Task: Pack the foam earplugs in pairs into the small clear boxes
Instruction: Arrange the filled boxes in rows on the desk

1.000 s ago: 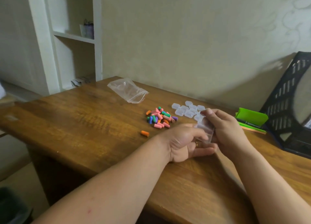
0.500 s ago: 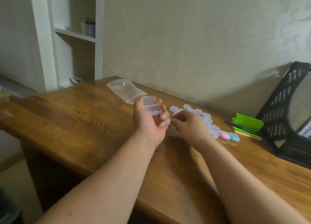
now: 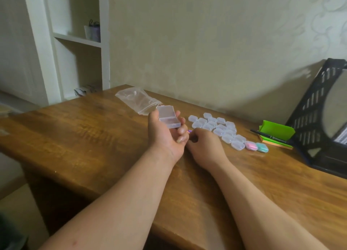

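My left hand [image 3: 165,135] is raised palm up above the wooden table [image 3: 78,137], its thumb and fingers gripping a small clear box [image 3: 168,116] with the lid hinged open. My right hand [image 3: 204,146] lies just to its right, low over the table with fingers curled. Thumb and forefinger pinch a purple earplug [image 3: 189,131], of which only the tip shows. The rest of the earplug pile is hidden behind my hands. Several shut clear boxes [image 3: 217,127] lie in a cluster beyond my right hand.
One box with pink earplugs [image 3: 251,145] and one with teal earplugs [image 3: 262,147] end the cluster. An empty plastic bag [image 3: 139,99] lies at the back. Green notes [image 3: 276,130], a pen [image 3: 268,136] and a black file tray [image 3: 317,118] stand at the right.
A second ago both hands held the box low at the table. My left hand has since lifted it, open, and my right hand has dropped to the earplugs.
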`<control>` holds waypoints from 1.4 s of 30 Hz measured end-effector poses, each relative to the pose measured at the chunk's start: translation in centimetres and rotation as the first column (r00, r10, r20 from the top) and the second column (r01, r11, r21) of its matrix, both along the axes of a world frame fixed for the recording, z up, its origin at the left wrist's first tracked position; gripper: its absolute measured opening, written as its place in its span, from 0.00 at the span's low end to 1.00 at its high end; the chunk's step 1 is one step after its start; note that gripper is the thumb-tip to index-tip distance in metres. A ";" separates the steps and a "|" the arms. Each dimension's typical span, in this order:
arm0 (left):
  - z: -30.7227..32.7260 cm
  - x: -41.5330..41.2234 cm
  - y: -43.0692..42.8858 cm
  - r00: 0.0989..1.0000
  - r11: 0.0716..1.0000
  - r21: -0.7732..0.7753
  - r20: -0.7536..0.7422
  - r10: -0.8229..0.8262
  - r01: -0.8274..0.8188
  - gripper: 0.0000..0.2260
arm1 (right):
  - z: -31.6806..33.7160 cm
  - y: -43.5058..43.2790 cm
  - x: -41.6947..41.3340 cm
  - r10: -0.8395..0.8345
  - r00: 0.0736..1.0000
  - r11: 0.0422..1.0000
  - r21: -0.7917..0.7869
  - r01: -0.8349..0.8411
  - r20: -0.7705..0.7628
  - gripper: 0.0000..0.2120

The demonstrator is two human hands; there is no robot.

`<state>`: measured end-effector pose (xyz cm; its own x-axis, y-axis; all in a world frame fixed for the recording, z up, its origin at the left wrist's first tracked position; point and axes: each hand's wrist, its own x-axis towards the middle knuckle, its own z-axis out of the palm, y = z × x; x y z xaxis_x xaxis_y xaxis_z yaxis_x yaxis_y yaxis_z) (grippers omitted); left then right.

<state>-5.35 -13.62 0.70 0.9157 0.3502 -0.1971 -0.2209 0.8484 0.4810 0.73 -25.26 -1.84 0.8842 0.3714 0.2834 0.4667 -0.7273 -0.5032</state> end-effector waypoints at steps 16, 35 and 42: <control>0.0 0.0 -2.8 0.955 0.922 0.255 -0.128 -0.266 0.291 0.27 | 5.3 -4.9 -0.7 0.034 0.996 0.949 0.309 -0.060 0.087 0.12; 0.3 0.5 0.6 1.000 0.997 0.081 0.005 -0.007 0.006 0.29 | 2.0 -2.8 0.0 -0.006 1.000 0.946 0.324 0.014 -0.026 0.04; -0.3 0.2 2.0 0.982 0.982 -0.035 0.014 0.186 -0.185 0.25 | 0.7 -0.3 -0.4 0.123 0.992 0.990 0.062 -0.123 0.010 0.12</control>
